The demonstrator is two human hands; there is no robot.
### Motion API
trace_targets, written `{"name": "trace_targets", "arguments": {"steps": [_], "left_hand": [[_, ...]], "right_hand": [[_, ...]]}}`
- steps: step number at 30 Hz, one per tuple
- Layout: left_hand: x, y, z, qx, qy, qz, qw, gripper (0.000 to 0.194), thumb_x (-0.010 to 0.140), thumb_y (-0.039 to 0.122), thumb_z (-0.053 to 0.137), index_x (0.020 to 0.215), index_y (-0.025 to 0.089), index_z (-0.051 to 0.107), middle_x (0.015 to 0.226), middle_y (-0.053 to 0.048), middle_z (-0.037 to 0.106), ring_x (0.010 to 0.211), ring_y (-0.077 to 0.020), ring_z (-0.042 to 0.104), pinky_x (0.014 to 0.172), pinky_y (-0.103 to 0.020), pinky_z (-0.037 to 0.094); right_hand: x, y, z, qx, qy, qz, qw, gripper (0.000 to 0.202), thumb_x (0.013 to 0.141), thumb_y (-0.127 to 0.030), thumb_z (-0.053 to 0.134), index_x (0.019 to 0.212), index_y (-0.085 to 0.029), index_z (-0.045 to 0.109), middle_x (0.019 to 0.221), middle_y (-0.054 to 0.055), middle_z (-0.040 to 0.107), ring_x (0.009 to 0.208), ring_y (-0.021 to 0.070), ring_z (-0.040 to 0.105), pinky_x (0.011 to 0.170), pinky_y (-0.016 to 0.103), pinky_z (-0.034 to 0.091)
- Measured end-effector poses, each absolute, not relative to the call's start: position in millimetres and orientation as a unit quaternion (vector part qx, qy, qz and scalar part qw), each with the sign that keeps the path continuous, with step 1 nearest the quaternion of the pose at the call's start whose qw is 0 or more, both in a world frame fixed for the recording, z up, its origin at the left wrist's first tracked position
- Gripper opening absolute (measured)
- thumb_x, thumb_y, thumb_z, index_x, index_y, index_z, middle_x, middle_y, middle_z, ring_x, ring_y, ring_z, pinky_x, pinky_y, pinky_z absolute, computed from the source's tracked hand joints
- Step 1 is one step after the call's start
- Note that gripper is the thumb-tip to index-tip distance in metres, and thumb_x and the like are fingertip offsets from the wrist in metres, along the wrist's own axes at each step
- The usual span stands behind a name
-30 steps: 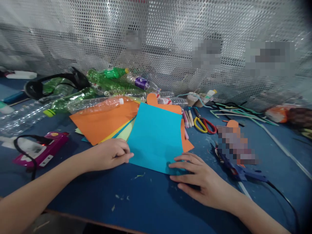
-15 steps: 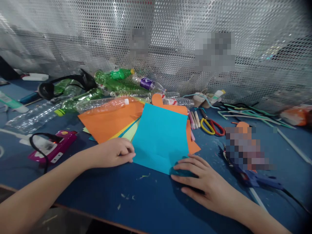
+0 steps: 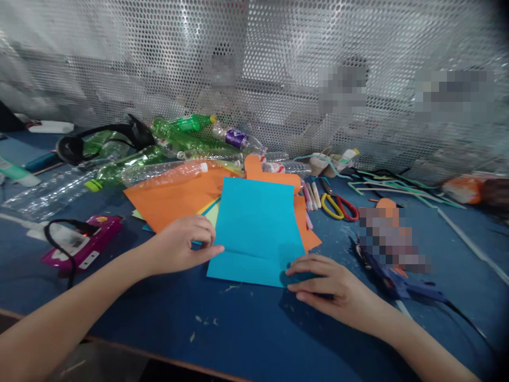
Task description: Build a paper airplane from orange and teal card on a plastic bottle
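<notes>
A blue sheet of paper [image 3: 258, 217] lies in front of me, with a faint crease across its lower part. My left hand [image 3: 181, 244] is at its left edge, fingers curled and the thumb tip on the paper, closed on that edge. At the lower right corner, my right hand [image 3: 334, 292] rests with fingers stretched and slightly apart, their tips touching the sheet. Beneath and beside the blue sheet are orange paper [image 3: 167, 199] and an orange cut-out piece [image 3: 274, 179].
Plastic bottles [image 3: 159, 172] pile up at the back left, near a magenta power strip [image 3: 107, 233]. Scissors [image 3: 338, 207] and chalk-like sticks [image 3: 311, 196] lie right of the paper. A blue glue gun [image 3: 409, 286] sits farther right. A perforated metal screen [image 3: 278, 63] stands behind.
The blue sheet has turned slightly and shifted left, and a crease now shows near its bottom. My left thumb has moved onto its edge; my right fingers have drawn a little closer together.
</notes>
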State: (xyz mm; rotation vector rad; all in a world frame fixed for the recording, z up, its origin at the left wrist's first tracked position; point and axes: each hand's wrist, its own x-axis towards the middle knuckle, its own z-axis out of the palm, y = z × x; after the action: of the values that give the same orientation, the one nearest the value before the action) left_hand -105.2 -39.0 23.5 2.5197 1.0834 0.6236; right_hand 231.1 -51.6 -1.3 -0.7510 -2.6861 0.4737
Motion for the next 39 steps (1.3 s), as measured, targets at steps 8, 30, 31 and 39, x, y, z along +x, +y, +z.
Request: {"name": "trace_targets", "arguments": {"steps": [8, 30, 31, 39], "left_hand": [[-76.9, -53.8, -7.1, 0.903, 0.378, 0.142, 0.144, 0.052, 0.087, 0.046, 0.046, 0.136, 0.029, 0.036, 0.126, -0.008, 0.050, 0.116, -0.0273, 0.045, 0.093, -0.041, 0.042], [-73.2, -49.4, -1.2, 0.880, 0.346, 0.218, 0.242, 0.010, 0.083, 0.030, 0.053, 0.081, 0.021, 0.049, 0.086, -0.002, 0.056, 0.085, -0.0177, 0.052, 0.075, -0.029, 0.043], [-73.5, -49.9, -0.3, 0.882, 0.334, 0.229, 0.240, 0.009, 0.083, 0.029, 0.053, 0.081, 0.021, 0.050, 0.085, -0.002, 0.057, 0.085, -0.0172, 0.053, 0.075, -0.028, 0.043], [-77.9, -56.3, 5.3, 0.905, 0.262, 0.295, 0.162, 0.009, 0.088, 0.024, 0.048, 0.090, 0.023, 0.056, 0.085, -0.002, 0.063, 0.083, -0.0163, 0.058, 0.074, -0.027, 0.045]], "right_hand": [[231.8, -48.3, -7.4, -0.411, -0.895, 0.136, 0.110, 0.046, 0.085, -0.039, 0.054, 0.129, -0.032, 0.046, 0.130, 0.007, 0.048, 0.119, 0.0242, 0.043, 0.099, 0.045, 0.037], [253.3, -50.4, 33.5, -0.422, -0.840, 0.303, 0.153, 0.039, 0.079, -0.049, 0.057, 0.108, -0.023, 0.057, 0.116, 0.007, 0.058, 0.109, 0.0221, 0.054, 0.093, 0.039, 0.042], [249.3, -52.2, 36.7, -0.434, -0.844, 0.277, 0.152, 0.043, 0.077, -0.051, 0.059, 0.109, -0.023, 0.057, 0.115, 0.008, 0.058, 0.109, 0.0231, 0.053, 0.092, 0.040, 0.042], [192.1, -71.6, 41.3, -0.390, -0.915, 0.085, 0.057, 0.024, 0.082, -0.039, 0.058, 0.102, -0.027, 0.065, 0.090, 0.002, 0.070, 0.082, 0.0207, 0.064, 0.070, 0.030, 0.049]]}}
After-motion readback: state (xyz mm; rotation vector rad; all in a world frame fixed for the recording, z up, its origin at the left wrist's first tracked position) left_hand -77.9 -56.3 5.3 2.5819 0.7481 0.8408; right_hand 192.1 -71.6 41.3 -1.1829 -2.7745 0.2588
